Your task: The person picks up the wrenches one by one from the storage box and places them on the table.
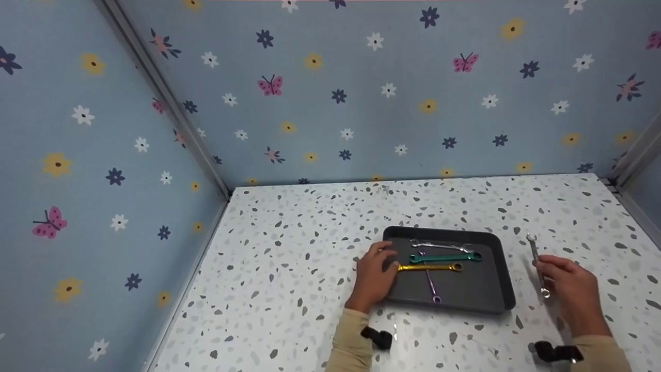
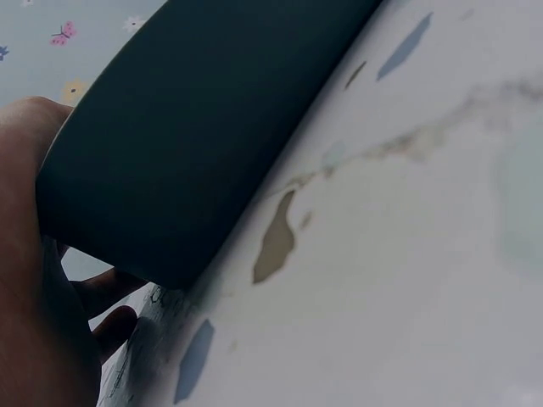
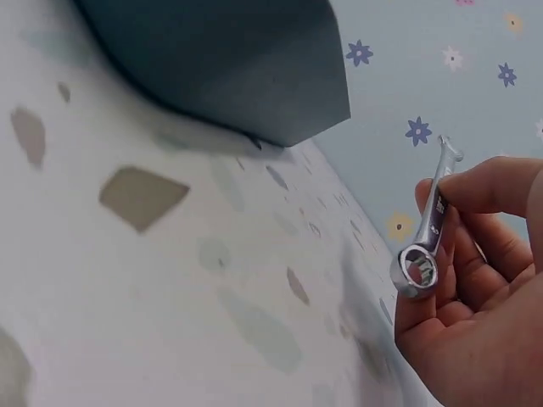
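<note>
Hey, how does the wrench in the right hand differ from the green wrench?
The silver wrench is in the right hand; the green wrench is in the tray. The silver wrench looks like plain metal, the green wrench coloured. In the head view, the silver wrench runs mostly up and down, the green wrench nearly sideways. Both have a ring at one end.

Tabletop (image 1: pixel 289 248): white terrazzo-type, grey & greenish chips, diff. sizes. Back wall (image 1: pixel 361 67) meets its far edge: lt. blue, printed w/ navy, white & yellow flowers (image 1: pixel 313 61) plus pink butterflies (image 1: pixel 270 86). L wall (image 1: pixel 31 129) has same print. Grey corner strip (image 1: pixel 167 98) runs diag. btwn the two; another strip (image 1: pixel 640 155) in R corner. L wrist cam: faint brownish streak (image 2: pixel 407 140) across tabletop, poss. a stain, too blurry to say. R wrist cam: wall print in bkgd.
</note>
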A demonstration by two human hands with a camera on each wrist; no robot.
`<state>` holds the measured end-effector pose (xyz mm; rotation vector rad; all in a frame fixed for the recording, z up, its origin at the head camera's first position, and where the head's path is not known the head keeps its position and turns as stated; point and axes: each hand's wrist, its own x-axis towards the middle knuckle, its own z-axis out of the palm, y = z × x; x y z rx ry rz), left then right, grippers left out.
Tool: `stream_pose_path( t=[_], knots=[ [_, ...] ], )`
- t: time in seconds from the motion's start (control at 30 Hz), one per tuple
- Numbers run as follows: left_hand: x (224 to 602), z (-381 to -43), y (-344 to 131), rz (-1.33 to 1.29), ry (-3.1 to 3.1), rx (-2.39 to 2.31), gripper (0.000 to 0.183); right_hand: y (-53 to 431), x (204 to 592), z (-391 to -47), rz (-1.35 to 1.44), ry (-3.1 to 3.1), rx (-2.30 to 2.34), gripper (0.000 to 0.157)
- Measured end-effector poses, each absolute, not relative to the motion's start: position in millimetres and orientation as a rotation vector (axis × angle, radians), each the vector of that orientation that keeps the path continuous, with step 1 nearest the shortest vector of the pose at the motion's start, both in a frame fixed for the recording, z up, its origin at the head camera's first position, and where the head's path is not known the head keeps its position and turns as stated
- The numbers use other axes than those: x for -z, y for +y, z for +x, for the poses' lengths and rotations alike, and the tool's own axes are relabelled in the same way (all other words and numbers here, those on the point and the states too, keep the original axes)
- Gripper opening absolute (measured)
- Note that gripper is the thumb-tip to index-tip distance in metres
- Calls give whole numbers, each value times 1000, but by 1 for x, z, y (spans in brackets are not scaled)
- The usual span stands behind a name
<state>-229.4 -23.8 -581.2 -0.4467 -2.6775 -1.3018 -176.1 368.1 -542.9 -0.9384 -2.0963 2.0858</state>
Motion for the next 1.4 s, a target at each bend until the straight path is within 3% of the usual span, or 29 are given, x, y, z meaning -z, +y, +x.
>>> stream_pose_path(
  t=[0.27,0.57,1.4],
  knots=[
    [582,-229,-20,-455,-2662,1269,25,378,549,-176,-671,-2474,-1718,31],
    [581,-229,-18,-457,-2676,1288,26,383,556,-178,-603,-2603,-1667,42],
    [585,-232,-24,-460,-2646,1267,25,388,561,-187,-427,-2843,-1398,44]
  ],
)
